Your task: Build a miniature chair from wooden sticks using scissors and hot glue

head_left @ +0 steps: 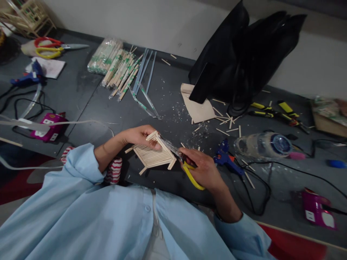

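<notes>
My left hand point(142, 137) is closed on the upper corner of a small frame made of wooden sticks point(153, 157), with rows of thin sticks across it and short stubs jutting from its corners. A pair of yellow-handled scissors point(191, 176) is gripped in my right hand point(203, 168). Their blades lie along the frame's right edge, pointing toward my left hand. Whether the blades touch the wood is hard to make out. Just right of my right hand lies a blue glue gun point(229, 159) on the table.
Wrapped chopsticks point(121, 70) lie at the back left beside blue strips point(143, 70). A black bag point(244, 61) stands at the back. A clear plastic bottle point(262, 144), pliers point(279, 112), stick offcuts point(229, 121) and a purple power socket point(318, 209) are on the right. Cords cross both sides.
</notes>
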Available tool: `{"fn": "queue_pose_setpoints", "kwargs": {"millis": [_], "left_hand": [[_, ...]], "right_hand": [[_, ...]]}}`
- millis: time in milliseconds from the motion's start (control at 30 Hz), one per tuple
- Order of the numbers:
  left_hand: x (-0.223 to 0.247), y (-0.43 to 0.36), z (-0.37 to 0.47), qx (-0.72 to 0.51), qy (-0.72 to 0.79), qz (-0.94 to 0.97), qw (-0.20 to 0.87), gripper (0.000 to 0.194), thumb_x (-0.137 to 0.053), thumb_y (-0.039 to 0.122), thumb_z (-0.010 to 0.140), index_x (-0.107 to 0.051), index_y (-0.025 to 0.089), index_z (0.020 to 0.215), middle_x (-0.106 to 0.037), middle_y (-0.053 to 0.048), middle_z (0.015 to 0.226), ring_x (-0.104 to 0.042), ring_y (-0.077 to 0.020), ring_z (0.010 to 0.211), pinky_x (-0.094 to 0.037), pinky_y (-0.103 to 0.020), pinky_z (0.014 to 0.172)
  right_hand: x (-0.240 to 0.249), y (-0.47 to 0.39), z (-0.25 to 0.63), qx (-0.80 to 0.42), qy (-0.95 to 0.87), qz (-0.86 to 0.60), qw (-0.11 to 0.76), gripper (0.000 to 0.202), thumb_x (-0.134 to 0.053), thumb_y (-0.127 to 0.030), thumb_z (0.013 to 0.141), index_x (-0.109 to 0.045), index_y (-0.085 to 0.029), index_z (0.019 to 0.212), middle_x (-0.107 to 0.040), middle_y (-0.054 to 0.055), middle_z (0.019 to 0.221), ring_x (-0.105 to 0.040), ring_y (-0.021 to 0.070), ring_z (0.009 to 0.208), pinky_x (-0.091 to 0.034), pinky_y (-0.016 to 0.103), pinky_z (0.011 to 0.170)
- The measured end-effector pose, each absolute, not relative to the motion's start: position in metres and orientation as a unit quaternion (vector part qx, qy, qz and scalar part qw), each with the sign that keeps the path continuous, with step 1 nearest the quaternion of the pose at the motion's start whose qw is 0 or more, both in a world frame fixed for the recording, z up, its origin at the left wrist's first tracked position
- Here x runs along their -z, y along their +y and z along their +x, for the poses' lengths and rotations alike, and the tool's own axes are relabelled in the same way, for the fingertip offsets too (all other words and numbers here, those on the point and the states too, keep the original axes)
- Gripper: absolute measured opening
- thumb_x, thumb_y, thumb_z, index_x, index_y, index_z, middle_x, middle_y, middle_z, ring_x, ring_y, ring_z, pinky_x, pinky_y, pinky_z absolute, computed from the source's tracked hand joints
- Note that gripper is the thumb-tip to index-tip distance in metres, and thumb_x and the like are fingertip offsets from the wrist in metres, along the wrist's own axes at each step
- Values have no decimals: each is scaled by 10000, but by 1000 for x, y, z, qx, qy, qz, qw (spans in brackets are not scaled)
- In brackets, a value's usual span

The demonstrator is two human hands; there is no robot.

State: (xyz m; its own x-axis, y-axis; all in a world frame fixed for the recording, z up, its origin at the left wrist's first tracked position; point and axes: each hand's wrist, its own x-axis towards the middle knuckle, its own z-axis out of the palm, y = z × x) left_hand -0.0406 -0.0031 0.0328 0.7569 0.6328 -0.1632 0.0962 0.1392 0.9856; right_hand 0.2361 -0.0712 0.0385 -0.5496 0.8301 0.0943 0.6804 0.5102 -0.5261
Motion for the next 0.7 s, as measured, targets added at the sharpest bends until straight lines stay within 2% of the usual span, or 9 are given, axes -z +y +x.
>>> {"fn": "queue_pose_setpoints", "kwargs": {"millis": [167, 300, 500, 700], "left_hand": [[-30, -4, -40, -203, 274, 637, 691, 296, -765, 372, 678, -641, 118, 588, -551, 9, 586, -475, -84, 571, -427, -215, 580], [-29, -3, -41, -188, 277, 649, 684, 297, -773, 378, 673, -655, 113, 609, -573, -4, 603, -512, -99, 603, -427, -216, 587], [-28, -2, -43, -178, 270, 655, 683, 314, -757, 381, 706, -657, 100, 609, -586, -17, 613, -529, -107, 608, -433, -225, 590], [-29, -3, -43, -204, 271, 612, 715, 256, -790, 335, 667, -704, 94, 684, -608, -9, 608, -524, -95, 580, -452, -218, 594]], "right_hand": [[-37, -72, 237, -201, -863, -431, 170, 350, -577, -169, 824, -668, -235, 1156, -711, 28, 776, -603, 150, 599, -499, 267, 609], [-38, -70, 238, -192, -871, -424, 159, 352, -571, -171, 829, -658, -241, 1163, -727, 31, 812, -622, 158, 627, -505, 276, 643], [-35, -71, 237, -182, -875, -416, 167, 359, -550, -117, 798, -667, -233, 1117, -689, 12, 707, -634, 166, 636, -500, 269, 649], [-32, -72, 235, -182, -858, -436, 201, 328, -580, -164, 816, -661, -244, 1124, -731, 31, 829, -673, 176, 705, -527, 273, 663]]}}
